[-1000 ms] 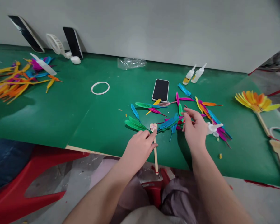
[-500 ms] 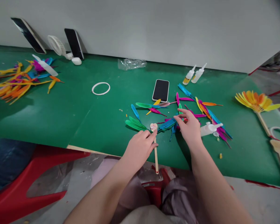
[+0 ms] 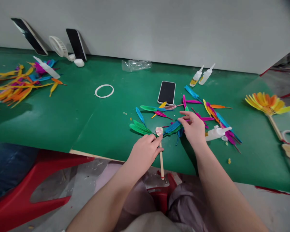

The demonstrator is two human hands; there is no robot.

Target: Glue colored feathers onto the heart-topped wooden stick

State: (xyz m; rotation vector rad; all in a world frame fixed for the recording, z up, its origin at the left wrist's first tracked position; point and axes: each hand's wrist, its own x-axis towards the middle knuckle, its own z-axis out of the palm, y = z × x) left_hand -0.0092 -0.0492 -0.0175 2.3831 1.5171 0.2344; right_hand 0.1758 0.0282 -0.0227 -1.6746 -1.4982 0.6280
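Observation:
My left hand point(image 3: 145, 152) is closed on a thin wooden stick point(image 3: 161, 166) with a glittery heart-shaped top point(image 3: 159, 131), near the table's front edge. Green feathers point(image 3: 139, 127) fan out to the left of the heart. To its right, my right hand point(image 3: 192, 129) pinches the end of a blue feather point(image 3: 172, 127), whose other end points to the heart. A green feather lies just under the blue one. Beside my right wrist an open glue bottle point(image 3: 217, 133) lies on its side, its cap next to it.
Loose coloured feathers point(image 3: 214, 114) and a phone point(image 3: 166, 92) lie beyond my hands. Two glue bottles point(image 3: 206, 75) stand behind them. A white ring point(image 3: 104, 91) and a feather pile point(image 3: 19, 85) are at left, a yellow-orange feather fan point(image 3: 269, 103) at right.
My right hand has shifted slightly left, toward the heart, with the blue feather in its fingers. My left hand has stayed in place on the stick.

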